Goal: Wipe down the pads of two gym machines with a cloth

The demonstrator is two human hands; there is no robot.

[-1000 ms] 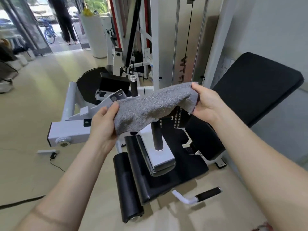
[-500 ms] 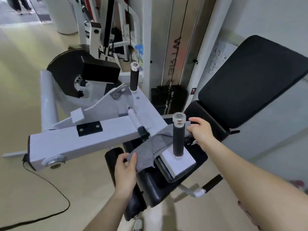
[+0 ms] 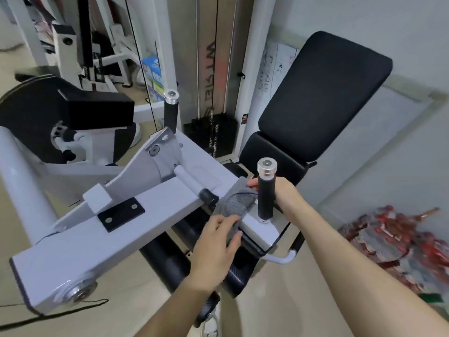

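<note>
Holding grey cloth (image 3: 229, 205) stretched between both hands, low over white base plate (image 3: 257, 228), just left of upright black handle (image 3: 266, 190). Left hand (image 3: 216, 246) palm down, pinching near end. Right hand (image 3: 285, 198) partly hidden behind handle, fingertips gripping far end. Back pad (image 3: 323, 93) far right, apart from cloth.

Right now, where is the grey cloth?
Head view, centre: grey cloth bunched between left hand and right hand, just left of the near black handle.

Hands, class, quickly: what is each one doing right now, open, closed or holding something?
Left hand: pinches the near end of the grey cloth.
Right hand: holds the cloth's far end, partly hidden behind the upright handle.
</note>
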